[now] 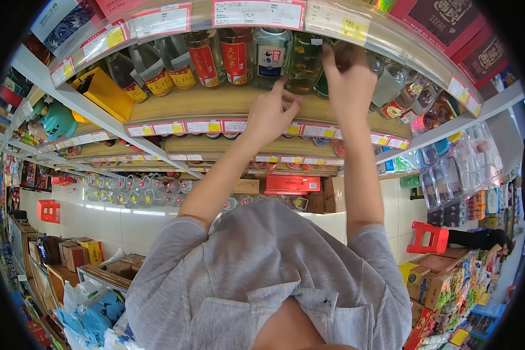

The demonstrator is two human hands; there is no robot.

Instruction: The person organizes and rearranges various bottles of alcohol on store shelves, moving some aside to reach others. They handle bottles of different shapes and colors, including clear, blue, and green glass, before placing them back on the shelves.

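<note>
My left hand [272, 111] is at the front of the wooden shelf [204, 105], holding nothing. Its index finger stretches up to the base of a clear bottle [272, 55] with a blue-and-white label, while the other fingers bend loosely. Farther right, my right hand [351, 79] reaches in among the bottles, fingers around the upper part of a dark green glass bottle [321, 86]. The hand and a price strip hide most of that bottle. Between my hands stands a green bottle [304, 64], with my right thumb beside it.
Red-labelled bottles [204, 61] line the shelf to the left, near a yellow box [104, 93]. Clear bottles [389, 81] stand at right. A price strip [259, 13] overhangs the row. Below are large jugs [137, 192] and a red stool [429, 238].
</note>
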